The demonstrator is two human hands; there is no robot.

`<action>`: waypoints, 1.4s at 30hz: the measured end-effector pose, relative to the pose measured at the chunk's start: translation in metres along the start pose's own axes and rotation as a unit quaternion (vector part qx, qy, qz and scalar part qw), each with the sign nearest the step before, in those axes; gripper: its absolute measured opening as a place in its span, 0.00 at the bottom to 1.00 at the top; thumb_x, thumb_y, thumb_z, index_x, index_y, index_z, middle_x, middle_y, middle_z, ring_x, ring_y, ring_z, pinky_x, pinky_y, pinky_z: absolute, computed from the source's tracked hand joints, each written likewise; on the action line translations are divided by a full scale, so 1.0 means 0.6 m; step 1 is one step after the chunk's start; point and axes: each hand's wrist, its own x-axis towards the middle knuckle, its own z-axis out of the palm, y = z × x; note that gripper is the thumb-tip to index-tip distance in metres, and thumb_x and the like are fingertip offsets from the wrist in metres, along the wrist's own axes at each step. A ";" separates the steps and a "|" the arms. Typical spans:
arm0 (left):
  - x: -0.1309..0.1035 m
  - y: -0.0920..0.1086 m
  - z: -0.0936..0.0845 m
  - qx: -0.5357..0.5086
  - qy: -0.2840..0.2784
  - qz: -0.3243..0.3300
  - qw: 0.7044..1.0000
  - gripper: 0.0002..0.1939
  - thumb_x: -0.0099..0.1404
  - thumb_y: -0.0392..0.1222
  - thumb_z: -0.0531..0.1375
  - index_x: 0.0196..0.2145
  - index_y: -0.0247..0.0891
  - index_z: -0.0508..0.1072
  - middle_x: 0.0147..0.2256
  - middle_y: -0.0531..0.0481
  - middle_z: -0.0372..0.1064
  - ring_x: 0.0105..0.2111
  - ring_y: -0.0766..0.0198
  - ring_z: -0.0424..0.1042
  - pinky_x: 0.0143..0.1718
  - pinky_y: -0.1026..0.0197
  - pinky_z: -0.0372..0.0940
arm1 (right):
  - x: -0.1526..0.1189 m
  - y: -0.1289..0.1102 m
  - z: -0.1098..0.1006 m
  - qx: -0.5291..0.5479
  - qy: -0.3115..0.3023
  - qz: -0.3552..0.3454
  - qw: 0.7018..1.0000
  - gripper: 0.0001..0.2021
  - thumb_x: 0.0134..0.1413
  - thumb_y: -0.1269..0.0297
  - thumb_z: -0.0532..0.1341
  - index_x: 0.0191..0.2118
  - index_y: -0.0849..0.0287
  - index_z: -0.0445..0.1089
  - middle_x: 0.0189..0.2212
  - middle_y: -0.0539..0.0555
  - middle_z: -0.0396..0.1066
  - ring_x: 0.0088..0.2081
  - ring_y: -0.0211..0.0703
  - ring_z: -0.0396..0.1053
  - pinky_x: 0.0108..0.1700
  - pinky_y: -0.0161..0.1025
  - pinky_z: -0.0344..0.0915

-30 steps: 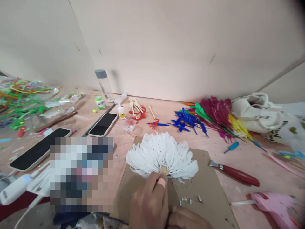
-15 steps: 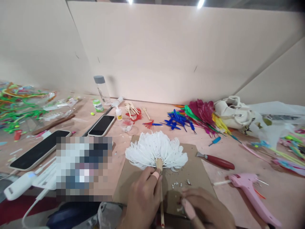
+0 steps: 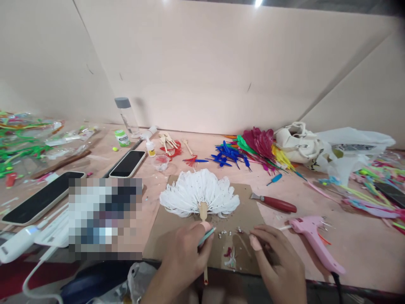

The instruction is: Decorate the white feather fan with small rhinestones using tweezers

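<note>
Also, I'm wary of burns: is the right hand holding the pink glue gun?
No, the pink glue gun lies on the table beside the cardboard, apart from the right hand.

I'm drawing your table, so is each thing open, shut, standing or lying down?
Left hand, gripping a pale blue stick
Right hand, open, loosely curled
Feather fan, spread, lying down
Cardboard, flat
Knife, lying down, blade bare
Glue gun, on its side
Two left phones, flat, screens dark
Clear bottle, standing, cap on
Green jar, standing
</note>
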 end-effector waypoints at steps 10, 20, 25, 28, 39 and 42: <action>0.038 0.030 -0.007 0.085 -0.119 0.036 0.989 0.13 0.65 0.27 0.59 0.26 0.42 0.70 0.23 0.53 0.77 0.23 0.60 0.73 0.24 0.58 0.47 | 0.002 -0.009 -0.007 0.026 0.010 -0.014 1.000 0.08 0.73 0.60 0.63 0.42 0.51 0.79 0.42 0.51 0.80 0.44 0.37 0.78 0.47 0.31 0.72; 0.036 0.035 -0.006 0.110 -0.111 0.031 0.987 0.13 0.67 0.26 0.58 0.29 0.42 0.72 0.24 0.52 0.77 0.23 0.58 0.74 0.24 0.58 0.47 | 0.000 -0.015 -0.026 0.097 0.037 0.007 0.995 0.06 0.70 0.64 0.64 0.40 0.51 0.78 0.40 0.50 0.80 0.44 0.37 0.78 0.49 0.30 0.73; 0.021 0.026 -0.008 0.083 -0.071 0.031 0.994 0.13 0.78 0.36 0.55 0.34 0.42 0.73 0.27 0.52 0.78 0.25 0.58 0.76 0.25 0.60 0.57 | 0.007 -0.029 -0.029 0.133 0.030 0.016 0.991 0.05 0.68 0.63 0.65 0.39 0.50 0.79 0.39 0.50 0.81 0.41 0.36 0.81 0.45 0.27 0.77; 0.018 0.025 -0.006 0.007 -0.046 0.026 0.999 0.15 0.81 0.38 0.53 0.35 0.42 0.74 0.28 0.53 0.77 0.26 0.61 0.76 0.28 0.62 0.63 | 0.018 -0.042 -0.023 0.137 0.002 -0.003 0.991 0.05 0.68 0.63 0.65 0.43 0.49 0.80 0.41 0.50 0.81 0.42 0.35 0.82 0.45 0.25 0.77; 0.033 0.035 0.000 -0.067 -0.050 0.036 0.996 0.15 0.81 0.39 0.53 0.35 0.42 0.73 0.29 0.53 0.77 0.28 0.63 0.76 0.30 0.62 0.65 | 0.038 -0.051 0.009 0.074 -0.052 -0.104 0.990 0.05 0.70 0.67 0.63 0.44 0.53 0.78 0.37 0.50 0.80 0.38 0.36 0.79 0.41 0.31 0.76; 0.038 0.037 0.004 -0.059 -0.045 0.050 0.996 0.14 0.80 0.37 0.54 0.34 0.42 0.73 0.28 0.53 0.77 0.28 0.63 0.76 0.29 0.62 0.63 | 0.041 -0.050 0.012 0.063 -0.060 -0.106 0.991 0.05 0.70 0.67 0.62 0.43 0.53 0.76 0.36 0.51 0.80 0.37 0.37 0.79 0.40 0.33 0.76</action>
